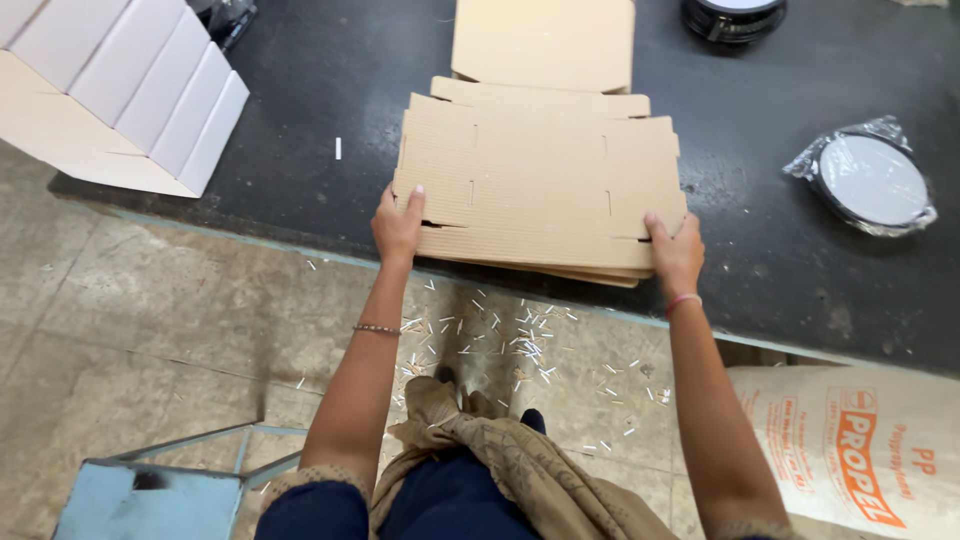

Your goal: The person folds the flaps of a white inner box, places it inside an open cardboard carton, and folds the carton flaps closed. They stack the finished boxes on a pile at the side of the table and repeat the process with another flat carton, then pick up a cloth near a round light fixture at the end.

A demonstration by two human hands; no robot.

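Observation:
A stack of flat brown cardboard box blanks [540, 185] lies at the near edge of a black worktable [300, 110]. My left hand [399, 226] grips the stack's near left corner, thumb on top. My right hand [675, 254] grips the near right corner the same way. Both arms reach forward from below. Another flat cardboard sheet [545, 40] lies just beyond the stack.
A row of white folded boxes [120, 90] sits at the table's left end. A round black-rimmed disc in clear wrap [868, 182] lies at the right, another round black object [735, 15] at the back. Below are a littered floor [180, 300], a blue stool [150, 500] and a white sack [850, 450].

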